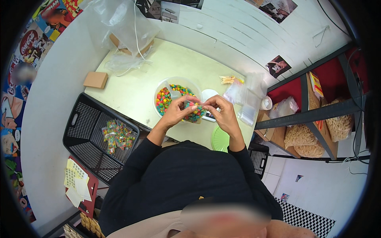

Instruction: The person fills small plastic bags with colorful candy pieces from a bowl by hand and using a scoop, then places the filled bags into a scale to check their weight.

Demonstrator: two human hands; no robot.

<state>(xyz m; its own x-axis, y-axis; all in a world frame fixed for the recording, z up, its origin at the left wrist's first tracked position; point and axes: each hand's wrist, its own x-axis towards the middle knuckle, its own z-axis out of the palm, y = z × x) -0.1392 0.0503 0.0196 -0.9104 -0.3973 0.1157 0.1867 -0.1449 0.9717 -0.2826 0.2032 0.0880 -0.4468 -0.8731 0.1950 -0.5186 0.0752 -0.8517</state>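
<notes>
Clear plastic forms the bag (193,110) of colourful pieces (196,116) between the left hand (177,111), which pinches its side, and the right hand (223,112), pinching its upper edge. Whether its mouth is closed, I cannot tell; if it gapes and either pinch slips, pieces could spill onto the desk (131,91) beneath or into the tub (190,81) beyond the left hand.

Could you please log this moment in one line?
Left hand: holds bag | Right hand: pinches bag's top | Bowl: colourful pieces, scoop | Crate: packed bags
</notes>
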